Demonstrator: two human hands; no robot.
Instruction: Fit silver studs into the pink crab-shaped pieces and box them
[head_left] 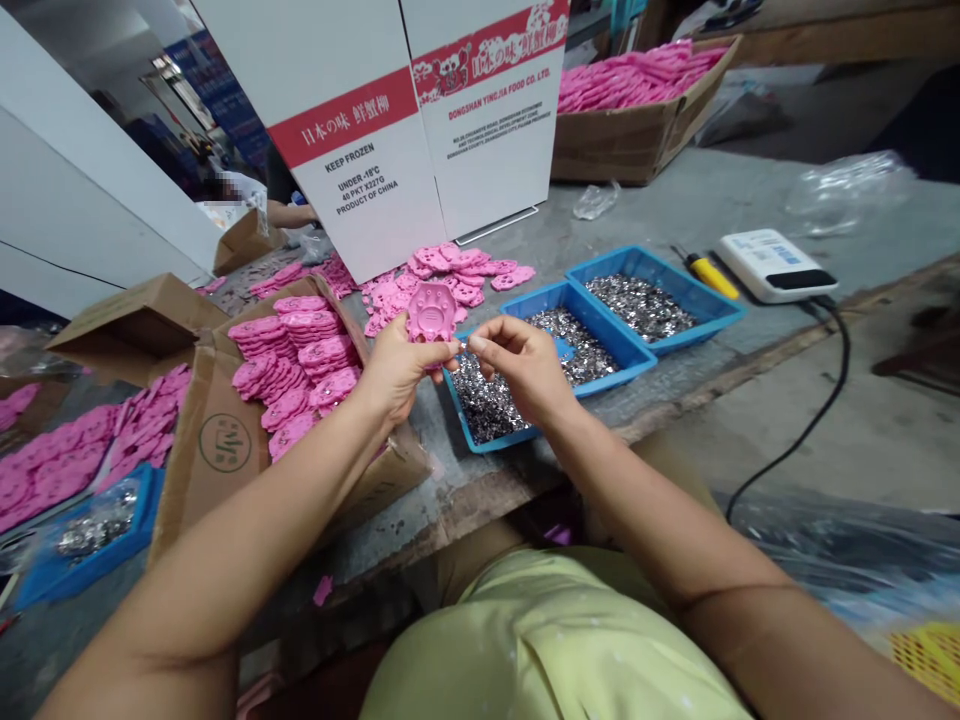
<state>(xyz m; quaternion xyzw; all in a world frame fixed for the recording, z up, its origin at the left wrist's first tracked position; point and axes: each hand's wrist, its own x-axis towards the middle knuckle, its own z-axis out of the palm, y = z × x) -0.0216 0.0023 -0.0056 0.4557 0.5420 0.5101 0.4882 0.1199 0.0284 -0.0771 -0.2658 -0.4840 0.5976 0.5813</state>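
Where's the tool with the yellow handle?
On the right of the head view, the yellow-handled tool lies on the bench, between the rightmost blue tray and the white device.

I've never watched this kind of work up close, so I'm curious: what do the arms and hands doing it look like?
They're a person's. The left hand and right hand wear no gloves, and no watch or bracelet shows. The forearms are bare, with no sleeves or cables in view. Below is a pale yellow-green top.
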